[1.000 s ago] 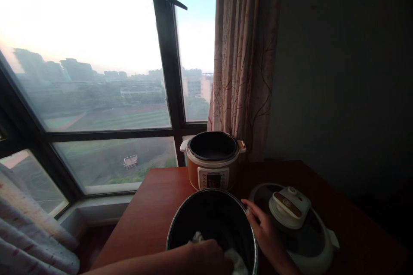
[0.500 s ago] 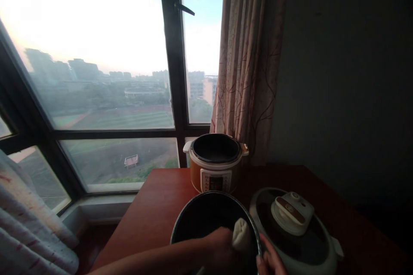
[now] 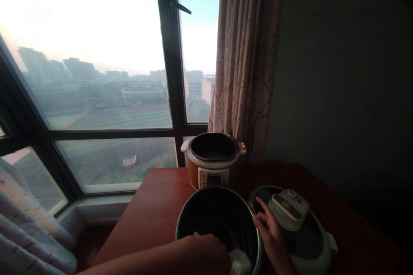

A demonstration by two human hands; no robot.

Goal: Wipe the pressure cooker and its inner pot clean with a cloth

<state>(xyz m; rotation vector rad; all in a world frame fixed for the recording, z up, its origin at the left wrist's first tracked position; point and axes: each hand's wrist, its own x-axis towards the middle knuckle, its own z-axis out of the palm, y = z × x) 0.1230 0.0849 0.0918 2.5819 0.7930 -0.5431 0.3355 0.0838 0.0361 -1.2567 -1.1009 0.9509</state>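
White cloth bunches inside the dark pot, lower centre of the head view. My left grip is clenched around it; my right grip lies at the rim, index finger extended, though I can't tell whether it pinches. To wipe well, I'd judge, I should press the cloth flat along the curved inside, steadying the rim firmly so the pot doesn't turn.

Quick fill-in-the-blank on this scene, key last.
The right hand touches the black pot on its ____ side.
The left hand and pale cloth are not outside the pot but ____ it.
From the camera, the cooker body stands ____ the pot.
The pot is to the ____ of the lid.
right; inside; behind; left
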